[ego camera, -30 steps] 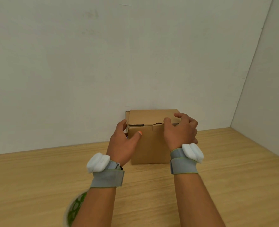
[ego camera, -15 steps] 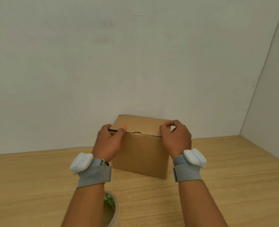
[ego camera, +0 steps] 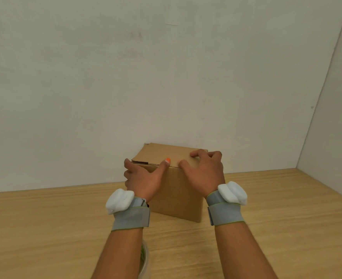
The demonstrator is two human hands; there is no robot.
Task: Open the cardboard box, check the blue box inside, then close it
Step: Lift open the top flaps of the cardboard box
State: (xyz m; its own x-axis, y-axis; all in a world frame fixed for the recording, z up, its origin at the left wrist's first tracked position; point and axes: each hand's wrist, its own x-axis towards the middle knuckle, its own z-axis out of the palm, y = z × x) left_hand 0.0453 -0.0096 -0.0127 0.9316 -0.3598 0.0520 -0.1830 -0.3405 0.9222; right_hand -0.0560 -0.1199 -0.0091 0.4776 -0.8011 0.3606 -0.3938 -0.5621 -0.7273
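Observation:
A brown cardboard box (ego camera: 178,194) stands on the wooden table near the back wall, turned with one corner toward me, its lid down. My left hand (ego camera: 144,178) wraps the box's left front corner, thumb lying along the lid's front edge. My right hand (ego camera: 204,170) rests spread on top of the lid at its right side, fingers apart and pressing down. A small gap shows under the lid at the left front. The blue box is hidden inside.
The wooden table (ego camera: 276,228) runs to a white back wall and a white side wall at the right. A roll of tape with green print (ego camera: 145,260) lies at the bottom edge, partly under my left forearm.
The box has turned a little more and sits slightly nearer. My right hand went from pinching the lid's front edge to lying spread on top. My left thumb slid right along the edge.

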